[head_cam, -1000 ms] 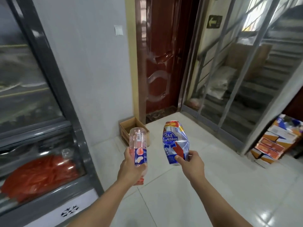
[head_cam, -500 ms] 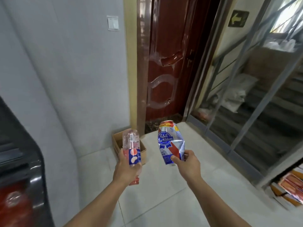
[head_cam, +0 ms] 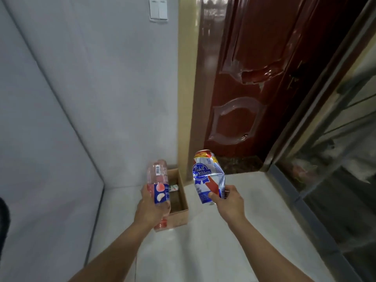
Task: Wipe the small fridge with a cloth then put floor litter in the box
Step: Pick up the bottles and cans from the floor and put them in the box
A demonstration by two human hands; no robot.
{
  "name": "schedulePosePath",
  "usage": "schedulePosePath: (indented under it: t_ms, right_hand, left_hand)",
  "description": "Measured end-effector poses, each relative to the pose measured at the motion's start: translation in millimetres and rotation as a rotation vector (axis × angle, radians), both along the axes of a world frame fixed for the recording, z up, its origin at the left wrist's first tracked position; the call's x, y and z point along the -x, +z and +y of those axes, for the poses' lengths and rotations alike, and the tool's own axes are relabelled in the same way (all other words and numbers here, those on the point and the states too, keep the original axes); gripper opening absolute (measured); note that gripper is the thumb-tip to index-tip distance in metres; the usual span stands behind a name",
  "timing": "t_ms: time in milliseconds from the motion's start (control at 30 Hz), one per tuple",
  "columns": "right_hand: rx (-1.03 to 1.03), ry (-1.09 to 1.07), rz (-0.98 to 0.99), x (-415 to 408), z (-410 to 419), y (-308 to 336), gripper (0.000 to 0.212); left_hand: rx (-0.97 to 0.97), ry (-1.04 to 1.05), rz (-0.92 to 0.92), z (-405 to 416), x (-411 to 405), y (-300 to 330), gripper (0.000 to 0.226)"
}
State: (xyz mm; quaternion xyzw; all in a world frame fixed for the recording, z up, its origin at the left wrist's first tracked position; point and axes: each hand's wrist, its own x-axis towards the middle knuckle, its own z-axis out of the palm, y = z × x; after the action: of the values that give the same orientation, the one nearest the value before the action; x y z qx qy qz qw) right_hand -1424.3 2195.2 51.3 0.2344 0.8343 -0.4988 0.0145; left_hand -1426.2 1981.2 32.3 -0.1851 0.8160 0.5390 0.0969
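Observation:
My left hand [head_cam: 151, 208] is shut on a clear plastic bottle [head_cam: 158, 180] with a blue and pink label, held upside down with its red cap at the bottom. My right hand [head_cam: 227, 202] is shut on a crushed blue, white and red beer can [head_cam: 207, 176]. Both are held above the floor in front of me. An open cardboard box [head_cam: 182, 197] stands on the floor against the wall corner, just behind and below the bottle. A small piece of litter [head_cam: 173, 187] lies inside it. The fridge shows only as a dark sliver [head_cam: 3, 220] at the left edge.
A grey wall [head_cam: 91, 88] fills the left, with a light switch [head_cam: 158, 9] high up. A dark red door [head_cam: 254, 78] stands behind the box. A glass and metal partition [head_cam: 335, 159] runs along the right. White floor tiles [head_cam: 213, 241] lie below.
The view has swung right and moved closer to the box, so the fridge has slid almost out of sight. Both hands still hold the bottle and the can, now nearer the box.

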Motion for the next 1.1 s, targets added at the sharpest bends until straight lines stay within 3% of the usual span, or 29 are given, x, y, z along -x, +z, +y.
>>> schedulePosePath:
  t_ms: [333,600,933,1100]
  right_hand:
    - [-0.062,0.290,-0.099,162.0,26.4,-31.2,0.048]
    - [-0.073,0.502,-0.106,294.0,-11.8,-62.5,0.037]
    - [-0.163,0.760,-0.175,410.0,-65.0,-97.6,0.046]
    - [-0.227,1.018,-0.200,462.1,-82.3,-127.6,0.043]
  left_hand:
    - [-0.016,0.264,-0.088,38.2,99.5,-21.2,0.088]
    - [-0.056,0.424,-0.097,21.1,204.8,-52.8,0.087]
    - [-0.058,0.672,-0.206,-1.3,276.7,-83.1,0.090]
    - [-0.144,0.834,-0.251,12.7,305.4,-104.9,0.090]
